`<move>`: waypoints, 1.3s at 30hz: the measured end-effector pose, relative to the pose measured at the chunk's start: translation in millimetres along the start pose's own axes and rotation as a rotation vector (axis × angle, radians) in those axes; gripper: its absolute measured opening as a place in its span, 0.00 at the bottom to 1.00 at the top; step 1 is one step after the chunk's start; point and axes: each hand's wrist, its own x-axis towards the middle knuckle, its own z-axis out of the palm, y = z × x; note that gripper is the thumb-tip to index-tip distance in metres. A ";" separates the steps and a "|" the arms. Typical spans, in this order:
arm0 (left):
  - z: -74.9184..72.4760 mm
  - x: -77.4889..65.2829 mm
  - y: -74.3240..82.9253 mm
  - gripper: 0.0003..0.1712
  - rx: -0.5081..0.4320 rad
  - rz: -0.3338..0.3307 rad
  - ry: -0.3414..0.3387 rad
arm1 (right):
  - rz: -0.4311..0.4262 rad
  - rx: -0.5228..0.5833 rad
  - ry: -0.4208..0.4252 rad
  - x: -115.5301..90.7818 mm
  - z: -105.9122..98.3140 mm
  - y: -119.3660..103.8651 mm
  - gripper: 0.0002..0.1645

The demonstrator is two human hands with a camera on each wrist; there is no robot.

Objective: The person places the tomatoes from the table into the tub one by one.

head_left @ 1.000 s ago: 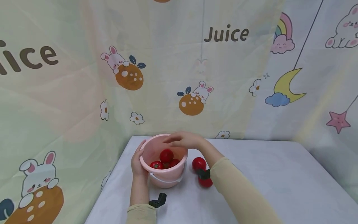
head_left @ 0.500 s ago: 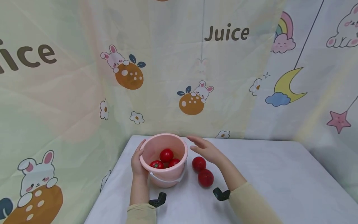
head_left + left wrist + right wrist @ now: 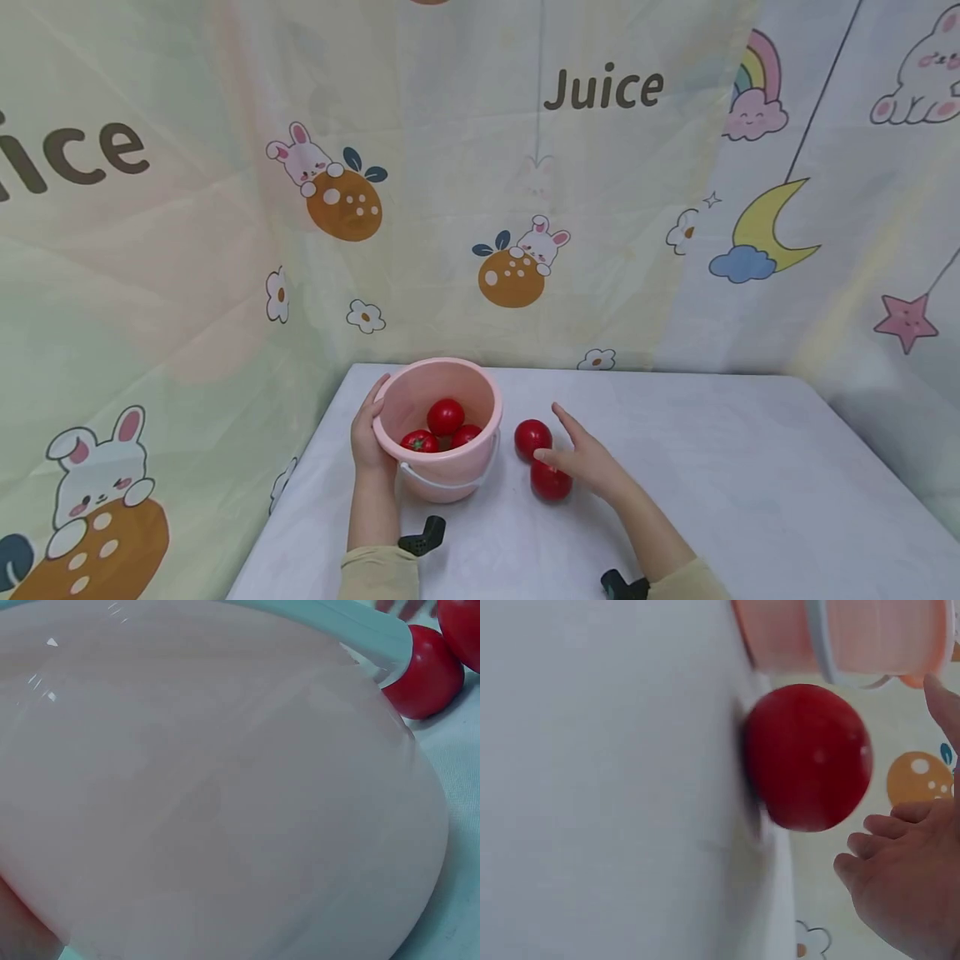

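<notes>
My left hand [image 3: 371,437] holds the left side of a pink bucket [image 3: 450,468], fingers along its wall up to the rim. In the bucket lie three red tomatoes, the topmost tomato [image 3: 446,416] resting by the far side. Two more stand on the table right of it: a farther tomato [image 3: 531,437] and a nearer tomato [image 3: 551,484]. Over the nearer one hovers my right hand [image 3: 596,467], thumb and fingers spread, holding nothing. The right wrist view shows a tomato [image 3: 808,757] beside that hand's palm [image 3: 911,881]. In the left wrist view the bucket wall [image 3: 225,787] fills most of the frame.
A white handle [image 3: 442,487] hangs down the bucket's front. The white-covered table [image 3: 720,467] stretches to the right. Behind it hangs a printed curtain [image 3: 600,183] with rabbits and oranges. A black wrist-worn device [image 3: 423,537] sits at my left sleeve.
My right hand has drawn back from over the bucket, moving right and toward me to the two tomatoes on the table. My left hand and the bucket stay put.
</notes>
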 end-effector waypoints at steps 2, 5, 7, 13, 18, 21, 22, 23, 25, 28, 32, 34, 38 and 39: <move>-0.3 -0.4 0.2 0.27 0.002 -0.004 0.005 | 0.015 0.010 -0.018 -2.7 4.5 6.3 0.63; -0.2 -0.5 0.3 0.27 0.000 -0.005 0.002 | 0.013 0.025 -0.036 -4.7 9.4 14.2 0.66; -0.1 -0.6 0.4 0.27 -0.005 -0.005 0.001 | 0.010 0.035 -0.047 -5.2 11.5 17.8 0.68; 0.5 -0.5 -0.2 0.27 -0.016 -0.014 0.009 | 0.026 0.030 -0.069 -3.1 15.0 26.7 0.72; 0.4 0.9 -1.1 0.27 -0.008 -0.013 0.012 | 0.017 0.033 -0.060 -2.9 15.7 29.4 0.72; 0.3 1.4 -0.5 0.27 0.003 -0.019 0.013 | 0.003 0.037 -0.065 -2.8 16.4 30.7 0.70; 0.3 1.2 -0.3 0.28 0.008 -0.021 0.013 | -0.001 0.037 -0.068 -3.0 16.5 31.2 0.69; -0.1 1.6 -0.3 0.28 0.011 -0.025 0.011 | -0.006 0.038 -0.070 -3.1 16.5 32.0 0.68; 0.5 0.7 0.5 0.28 0.013 -0.028 0.011 | -0.014 0.039 -0.075 -3.6 16.4 33.7 0.65; 1.0 -0.3 0.7 0.28 0.015 -0.028 0.013 | -0.016 0.039 -0.081 -5.5 15.7 34.6 0.61; 1.2 -0.8 0.8 0.27 0.021 -0.023 0.014 | -0.015 0.035 -0.083 -7.3 14.3 33.9 0.58; 1.0 -0.3 0.5 0.27 0.020 -0.020 0.014 | -0.018 0.029 -0.079 -7.2 13.3 34.1 0.57; 0.4 0.1 -0.7 0.26 0.002 -0.008 0.012 | -0.036 0.022 -0.069 -5.5 10.3 36.9 0.57; 0.1 0.8 -1.3 0.26 0.001 -0.007 0.012 | -0.041 0.022 -0.068 -4.9 9.2 38.0 0.56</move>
